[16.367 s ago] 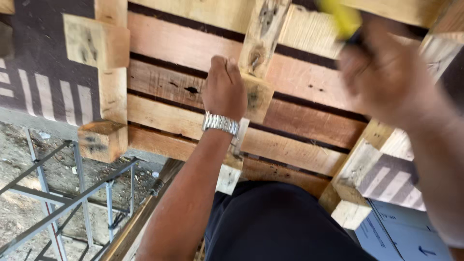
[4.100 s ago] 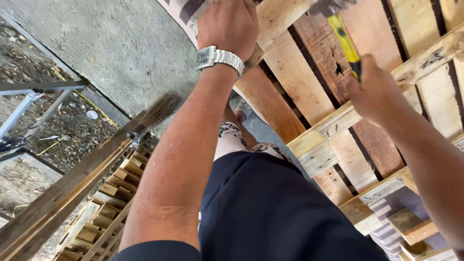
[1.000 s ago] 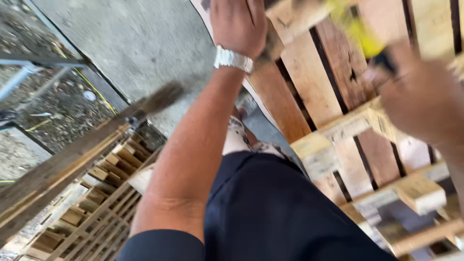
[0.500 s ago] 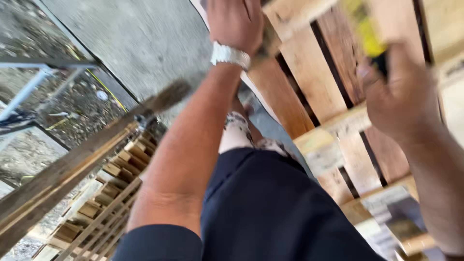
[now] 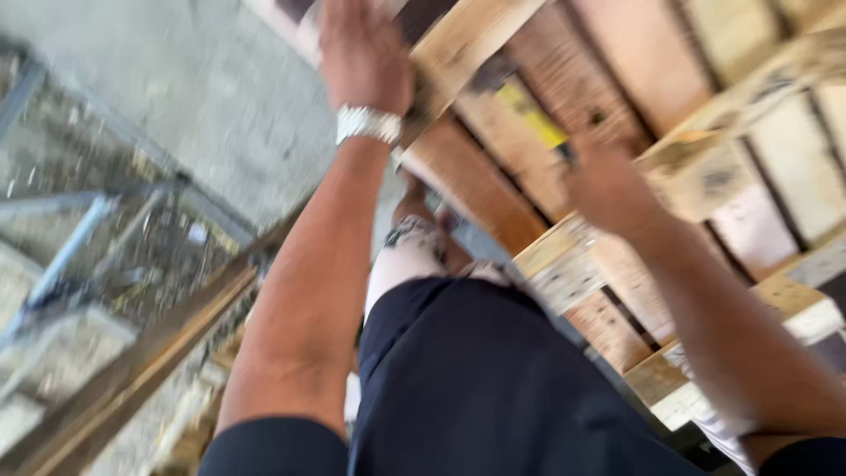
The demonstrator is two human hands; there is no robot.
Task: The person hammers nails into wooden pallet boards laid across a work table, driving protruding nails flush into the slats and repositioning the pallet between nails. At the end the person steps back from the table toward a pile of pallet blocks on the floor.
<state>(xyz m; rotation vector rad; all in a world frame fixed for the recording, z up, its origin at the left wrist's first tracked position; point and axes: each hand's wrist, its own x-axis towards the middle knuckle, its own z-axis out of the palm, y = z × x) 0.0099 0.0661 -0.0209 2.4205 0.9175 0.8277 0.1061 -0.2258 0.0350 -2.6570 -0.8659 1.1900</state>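
In the blurred head view, I saw my left hand [image 5: 363,55] pressed against a plank [image 5: 471,48] of the wooden pallet [image 5: 617,62]; my right hand [image 5: 608,187] was closed round a yellow-handled tool [image 5: 533,113] just beside it.

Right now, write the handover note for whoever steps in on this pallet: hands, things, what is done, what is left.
Left hand: gripping the edge of a wooden plank at the top of the upright wooden pallet; a metal watch is on that wrist.
Right hand: closed on a yellow-handled tool, its head against the pallet boards; the picture is blurred, so the tool's kind is unclear.
Beside it: more timber leans at the left, and a metal frame stands on the ground.
Done: cannot tell if any board is loose.
Left: the gripped plank appears still on the pallet.
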